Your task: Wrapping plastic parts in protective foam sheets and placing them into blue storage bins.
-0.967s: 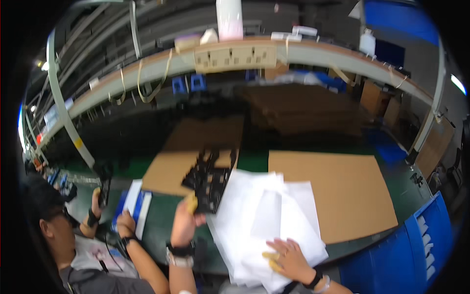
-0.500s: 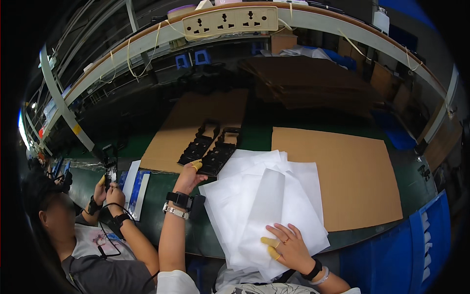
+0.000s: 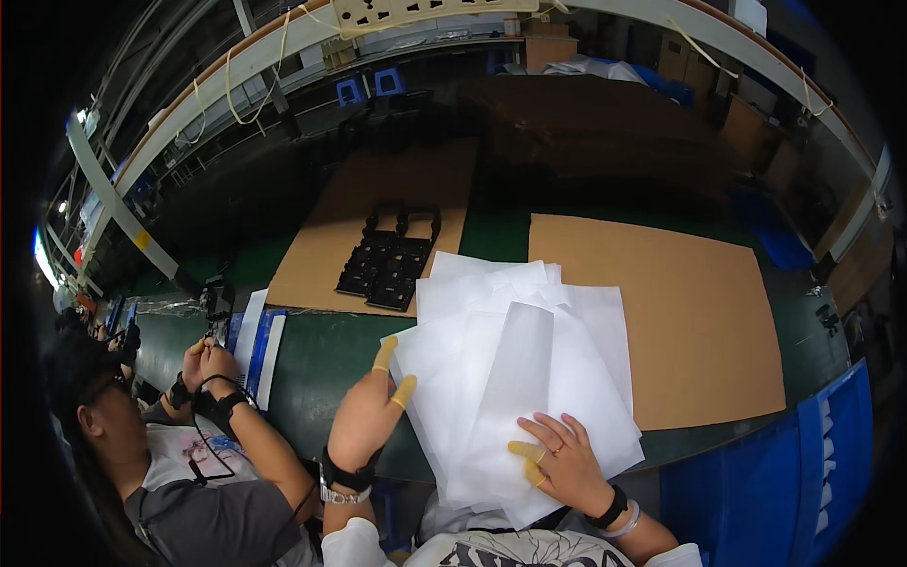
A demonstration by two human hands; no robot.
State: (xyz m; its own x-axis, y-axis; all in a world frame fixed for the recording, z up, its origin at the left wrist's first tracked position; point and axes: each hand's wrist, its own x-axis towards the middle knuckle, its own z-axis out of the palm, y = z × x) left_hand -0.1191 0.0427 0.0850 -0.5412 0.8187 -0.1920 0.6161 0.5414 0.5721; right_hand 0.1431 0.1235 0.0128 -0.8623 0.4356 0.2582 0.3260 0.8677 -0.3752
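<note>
A messy pile of thin white sheets (image 3: 453, 369) lies before me at the table's front edge, a greyish folded-over strip (image 3: 518, 369) on top. My right hand (image 3: 567, 463) rests on the lower right of the pile, fingers spread, two of them in yellow finger cots. Over the pile's left edge hovers my left hand (image 3: 367, 411), thumb and forefinger in yellow cots and apart, with nothing between them. Two black plastic frames (image 3: 389, 260) lie side by side on a cardboard sheet (image 3: 307, 274) beyond my left hand.
A second cardboard sheet (image 3: 699, 331) lies right of the pile on the green table (image 3: 321, 364). At my left a co-worker (image 3: 213, 491) handles a small dark part near blue-and-white strips (image 3: 260, 350). A blue bin (image 3: 756, 482) stands at the right. A metal rail with sockets (image 3: 416, 11) spans the back.
My left hand has let go of the black frames, now lying on the cardboard, and has drawn back toward me to the pile's left edge. My right hand stays on the sheets.
</note>
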